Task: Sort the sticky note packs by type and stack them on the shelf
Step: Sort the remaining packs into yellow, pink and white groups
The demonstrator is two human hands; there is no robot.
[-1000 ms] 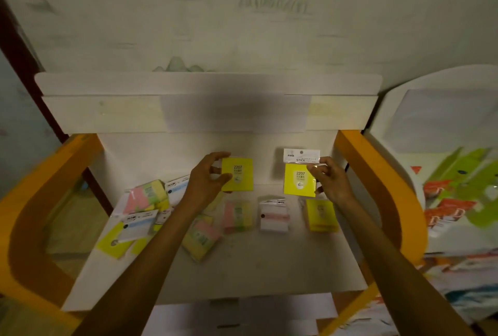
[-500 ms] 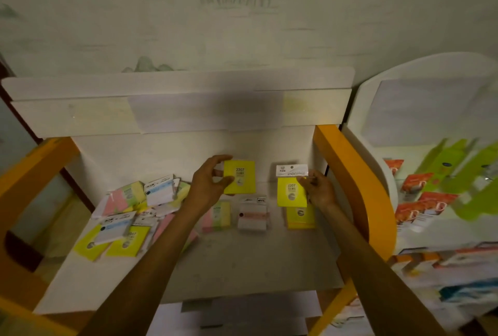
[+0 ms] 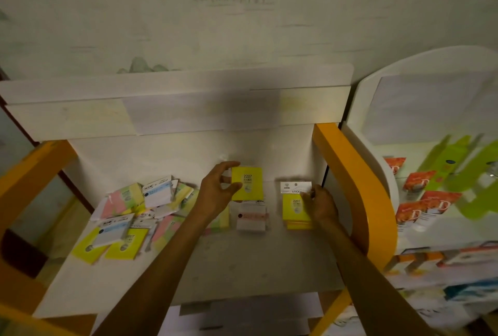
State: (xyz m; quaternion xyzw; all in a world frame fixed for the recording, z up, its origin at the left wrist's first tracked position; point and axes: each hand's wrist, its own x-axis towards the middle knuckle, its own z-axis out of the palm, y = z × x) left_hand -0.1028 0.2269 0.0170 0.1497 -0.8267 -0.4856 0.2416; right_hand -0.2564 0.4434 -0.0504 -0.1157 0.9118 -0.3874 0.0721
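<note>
My left hand (image 3: 217, 191) holds a yellow sticky note pack (image 3: 247, 183) upright above the white shelf (image 3: 242, 263), thumb and fingers pinching its left edge. My right hand (image 3: 319, 203) grips a second yellow pack with a white header card (image 3: 293, 198) and has it low on a stack of yellow packs (image 3: 297, 224) at the right of the shelf. A white pack with a pink band (image 3: 252, 217) lies between my hands. A pastel pink-and-green pack (image 3: 221, 221) lies partly hidden under my left wrist.
A loose heap of packs (image 3: 129, 217), yellow, pastel and white-blue, covers the shelf's left part. Orange side panels (image 3: 353, 182) bound the shelf on both sides. A white display stand with orange-red and green products (image 3: 431, 201) is at the right.
My right hand has lowered its yellow pack onto the stack at the right. My left hand has stayed up with its pack. The camera has shifted, so the shelf sits further left in view.
</note>
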